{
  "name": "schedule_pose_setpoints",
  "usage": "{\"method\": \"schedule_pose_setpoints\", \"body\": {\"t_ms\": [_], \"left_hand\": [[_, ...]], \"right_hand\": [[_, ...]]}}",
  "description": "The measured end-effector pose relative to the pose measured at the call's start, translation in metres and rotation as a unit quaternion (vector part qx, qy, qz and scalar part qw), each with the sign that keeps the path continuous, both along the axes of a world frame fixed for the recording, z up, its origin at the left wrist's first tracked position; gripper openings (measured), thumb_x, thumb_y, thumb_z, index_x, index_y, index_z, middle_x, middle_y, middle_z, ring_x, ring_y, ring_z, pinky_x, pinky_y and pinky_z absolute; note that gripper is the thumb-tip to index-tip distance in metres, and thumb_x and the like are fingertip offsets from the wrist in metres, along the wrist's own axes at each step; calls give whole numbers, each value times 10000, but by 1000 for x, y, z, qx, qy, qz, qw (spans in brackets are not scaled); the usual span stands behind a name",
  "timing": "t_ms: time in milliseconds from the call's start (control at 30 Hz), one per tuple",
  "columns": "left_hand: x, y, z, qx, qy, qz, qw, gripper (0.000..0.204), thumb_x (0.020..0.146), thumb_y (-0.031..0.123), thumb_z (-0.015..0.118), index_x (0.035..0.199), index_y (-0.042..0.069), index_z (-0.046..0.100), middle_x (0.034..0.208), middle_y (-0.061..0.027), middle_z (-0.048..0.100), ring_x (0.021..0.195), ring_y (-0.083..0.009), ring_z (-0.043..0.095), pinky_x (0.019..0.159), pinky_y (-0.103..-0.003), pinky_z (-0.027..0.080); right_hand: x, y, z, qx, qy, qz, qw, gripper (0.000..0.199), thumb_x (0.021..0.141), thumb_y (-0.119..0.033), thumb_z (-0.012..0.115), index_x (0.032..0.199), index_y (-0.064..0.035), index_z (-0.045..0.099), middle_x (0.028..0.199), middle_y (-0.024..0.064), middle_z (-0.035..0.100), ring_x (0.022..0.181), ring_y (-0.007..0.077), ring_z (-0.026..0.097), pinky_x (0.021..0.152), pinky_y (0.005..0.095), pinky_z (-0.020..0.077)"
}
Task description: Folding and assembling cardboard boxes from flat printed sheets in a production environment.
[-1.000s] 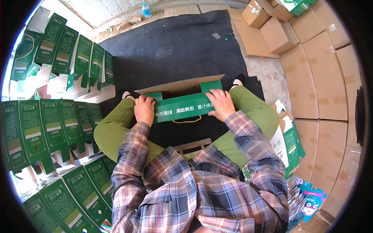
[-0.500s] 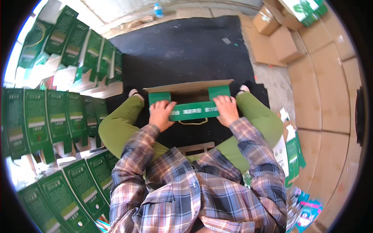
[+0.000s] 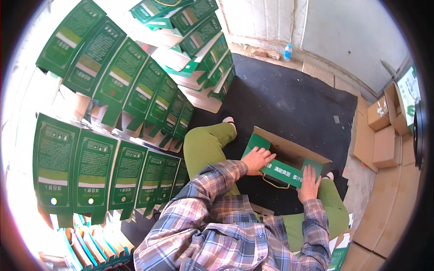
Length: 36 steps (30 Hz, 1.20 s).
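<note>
The green carton (image 3: 282, 168) rests across the person's lap. The left hand (image 3: 256, 159) presses flat on its left end. The right hand (image 3: 309, 184) lies open-palmed on its right end.

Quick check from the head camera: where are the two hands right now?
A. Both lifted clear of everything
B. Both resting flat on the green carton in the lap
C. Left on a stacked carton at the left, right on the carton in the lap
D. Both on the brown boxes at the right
B: the left hand and the right hand both lie on the green carton between the knees, fingers spread over its top panel.
</note>
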<state>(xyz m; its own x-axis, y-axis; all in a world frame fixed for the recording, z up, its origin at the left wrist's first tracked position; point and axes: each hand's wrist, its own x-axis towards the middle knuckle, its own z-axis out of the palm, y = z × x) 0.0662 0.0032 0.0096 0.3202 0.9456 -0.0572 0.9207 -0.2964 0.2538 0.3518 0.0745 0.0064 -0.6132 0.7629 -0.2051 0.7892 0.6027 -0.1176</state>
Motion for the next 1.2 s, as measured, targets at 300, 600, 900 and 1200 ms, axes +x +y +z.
{"method": "schedule_pose_setpoints", "body": {"t_ms": [300, 600, 900, 1200], "left_hand": [[12, -4, 12, -48, -142, 136, 979, 817, 607, 398, 778, 1245, -5, 463, 1113, -143, 486, 1069, -314, 452, 893, -420, 366], [-11, -11, 150, 124, -440, 281, 843, 818, 681, 362, 751, 1286, -64, 401, 1175, -189, 470, 1134, -278, 455, 960, -378, 373], [-69, -132, 429, 459, -488, 312, 673, 326, 918, 124, 473, 1205, -18, 531, 1119, -104, 597, 1033, -173, 568, 900, -299, 451], [-127, -395, 648, 627, -125, 393, 661, 384, 921, 83, 479, 1289, -26, 461, 1204, -146, 564, 1013, -224, 608, 877, -306, 508]], "right_hand": [[27, 45, 16, 90, 217, -159, 959, 860, 653, -59, 728, 1406, -70, 311, 1477, 156, 262, 1359, 332, 239, 1090, 427, 237], [93, 106, -2, -64, 591, -334, 731, 438, 889, -81, 564, 1308, -19, 456, 1319, 157, 478, 1171, 229, 490, 986, 336, 387], [51, 95, 21, -150, 571, -289, 754, 344, 888, -95, 577, 1228, -53, 546, 1076, 9, 579, 879, 76, 520, 711, 193, 413], [32, 91, 29, -206, 539, -272, 770, 330, 888, -122, 575, 1213, -70, 564, 1156, 24, 594, 993, 106, 558, 716, 212, 431]]}}
